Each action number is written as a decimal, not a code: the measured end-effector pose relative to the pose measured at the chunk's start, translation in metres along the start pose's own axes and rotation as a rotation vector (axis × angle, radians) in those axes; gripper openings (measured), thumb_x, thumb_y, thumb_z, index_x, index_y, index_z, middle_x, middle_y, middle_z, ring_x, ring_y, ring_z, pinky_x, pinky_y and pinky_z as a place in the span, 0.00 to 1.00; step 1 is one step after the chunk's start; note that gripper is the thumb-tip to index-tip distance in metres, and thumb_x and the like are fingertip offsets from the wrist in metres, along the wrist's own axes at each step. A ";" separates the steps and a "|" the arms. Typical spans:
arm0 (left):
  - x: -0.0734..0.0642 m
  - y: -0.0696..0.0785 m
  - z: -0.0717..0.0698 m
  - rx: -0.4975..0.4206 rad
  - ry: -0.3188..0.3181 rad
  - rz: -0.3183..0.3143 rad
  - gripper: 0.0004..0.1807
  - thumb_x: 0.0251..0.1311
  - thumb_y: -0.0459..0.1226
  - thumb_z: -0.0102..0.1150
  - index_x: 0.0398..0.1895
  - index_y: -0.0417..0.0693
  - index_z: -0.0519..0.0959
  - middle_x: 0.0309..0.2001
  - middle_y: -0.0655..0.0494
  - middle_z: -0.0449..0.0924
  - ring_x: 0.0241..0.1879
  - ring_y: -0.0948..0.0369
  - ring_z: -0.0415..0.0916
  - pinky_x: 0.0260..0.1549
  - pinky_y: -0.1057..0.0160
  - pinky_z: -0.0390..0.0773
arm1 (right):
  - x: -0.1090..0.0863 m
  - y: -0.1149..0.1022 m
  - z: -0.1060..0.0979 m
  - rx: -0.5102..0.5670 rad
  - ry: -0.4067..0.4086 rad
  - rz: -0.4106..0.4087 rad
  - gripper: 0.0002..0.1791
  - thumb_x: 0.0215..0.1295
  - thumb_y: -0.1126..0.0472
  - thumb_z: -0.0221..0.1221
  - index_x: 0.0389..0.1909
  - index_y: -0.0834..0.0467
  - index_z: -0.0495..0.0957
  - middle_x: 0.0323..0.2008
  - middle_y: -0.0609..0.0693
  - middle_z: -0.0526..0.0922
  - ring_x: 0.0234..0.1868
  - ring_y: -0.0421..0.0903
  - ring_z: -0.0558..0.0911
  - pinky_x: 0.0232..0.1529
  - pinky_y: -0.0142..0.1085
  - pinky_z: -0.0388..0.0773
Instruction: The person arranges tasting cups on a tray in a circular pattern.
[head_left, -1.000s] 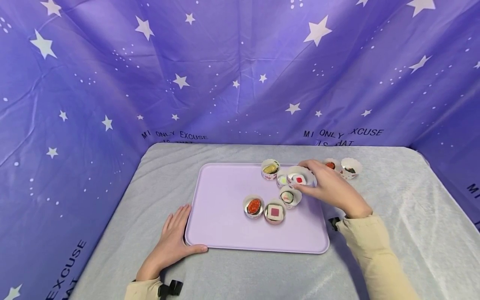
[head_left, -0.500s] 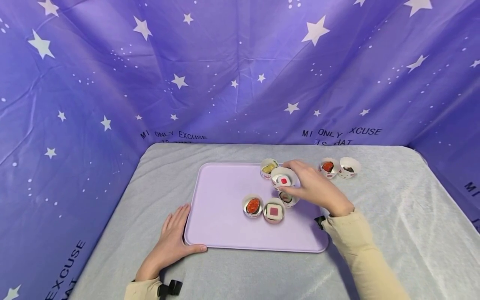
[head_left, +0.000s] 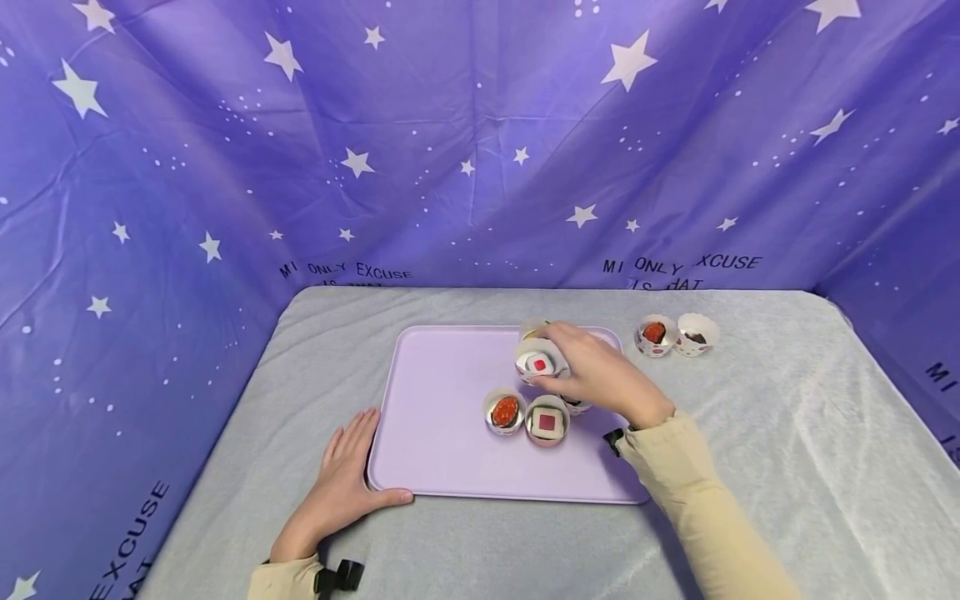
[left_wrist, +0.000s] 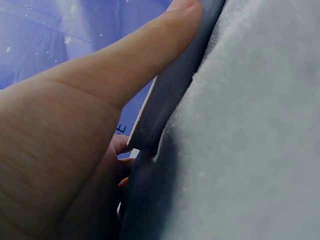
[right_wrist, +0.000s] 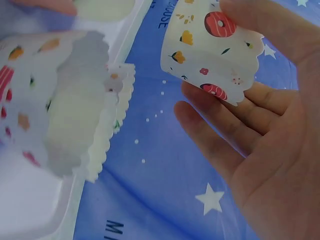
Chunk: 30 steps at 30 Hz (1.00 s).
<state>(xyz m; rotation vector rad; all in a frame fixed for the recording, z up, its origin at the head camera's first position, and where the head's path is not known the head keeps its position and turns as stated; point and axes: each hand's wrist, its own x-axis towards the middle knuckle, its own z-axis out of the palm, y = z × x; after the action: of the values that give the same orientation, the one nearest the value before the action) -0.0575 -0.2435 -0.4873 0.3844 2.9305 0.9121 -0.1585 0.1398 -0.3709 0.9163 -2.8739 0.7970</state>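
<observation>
In the head view my right hand (head_left: 603, 375) holds a patterned paper baking cup (head_left: 522, 377) over the tray's right half. A white toy sushi piece (head_left: 539, 363) with a red centre lies in it. In the right wrist view the cup's wall (right_wrist: 210, 55) shows between thumb and fingers, its rim scalloped. My left hand (head_left: 341, 483) rests at the front left corner of the lilac tray (head_left: 435, 433), fingers along its left side and thumb along the front edge. The left wrist view shows that thumb (left_wrist: 150, 50) against the tray's side.
On the tray stand a cup with an orange-topped piece (head_left: 505, 412) and one with a pink-square piece (head_left: 547, 423). My right hand partly hides others behind it, one a back cup (head_left: 533, 324). Two cups, one with a red-topped piece (head_left: 654, 333), stand on the grey cloth (head_left: 787, 417).
My right hand has carried the cup with the red-centred piece leftward across the tray, from its right edge towards the middle. The left hand has stayed at the corner.
</observation>
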 end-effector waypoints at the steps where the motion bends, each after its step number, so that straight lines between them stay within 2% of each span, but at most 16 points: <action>1: 0.000 0.000 0.000 0.001 -0.001 0.000 0.71 0.39 0.68 0.72 0.79 0.42 0.47 0.78 0.41 0.49 0.78 0.44 0.42 0.72 0.37 0.38 | 0.001 -0.001 0.001 -0.002 -0.006 -0.003 0.32 0.58 0.49 0.70 0.60 0.58 0.73 0.55 0.54 0.80 0.56 0.52 0.80 0.58 0.48 0.78; 7: 0.000 0.001 0.000 0.006 0.001 0.003 0.71 0.39 0.67 0.72 0.79 0.41 0.48 0.78 0.40 0.50 0.77 0.43 0.43 0.72 0.36 0.39 | 0.011 -0.007 0.008 -0.011 -0.023 -0.052 0.30 0.59 0.49 0.70 0.57 0.59 0.73 0.51 0.52 0.80 0.52 0.49 0.81 0.55 0.46 0.79; 11: 0.000 0.002 -0.001 0.006 -0.001 0.002 0.71 0.39 0.67 0.72 0.79 0.40 0.47 0.78 0.40 0.50 0.77 0.43 0.43 0.72 0.36 0.39 | 0.017 -0.011 0.012 -0.015 -0.044 -0.062 0.30 0.59 0.50 0.70 0.58 0.59 0.73 0.53 0.53 0.79 0.53 0.49 0.80 0.56 0.46 0.79; 20: 0.001 0.002 -0.001 -0.004 -0.002 0.005 0.71 0.39 0.66 0.73 0.79 0.40 0.47 0.78 0.40 0.50 0.77 0.42 0.43 0.71 0.36 0.39 | 0.025 -0.014 0.021 -0.039 -0.077 -0.059 0.33 0.61 0.49 0.69 0.62 0.61 0.72 0.58 0.54 0.77 0.62 0.51 0.75 0.65 0.48 0.73; 30: 0.000 0.004 -0.001 -0.005 -0.002 -0.001 0.70 0.39 0.66 0.73 0.79 0.39 0.48 0.77 0.39 0.50 0.77 0.43 0.43 0.71 0.36 0.39 | 0.035 -0.019 0.029 -0.018 -0.132 -0.065 0.34 0.61 0.50 0.69 0.63 0.61 0.71 0.61 0.55 0.77 0.66 0.54 0.72 0.70 0.48 0.67</action>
<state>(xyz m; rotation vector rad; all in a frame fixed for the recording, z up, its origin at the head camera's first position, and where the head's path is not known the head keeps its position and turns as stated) -0.0570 -0.2411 -0.4845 0.3831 2.9258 0.9189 -0.1735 0.0942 -0.3811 1.0932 -2.9385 0.7309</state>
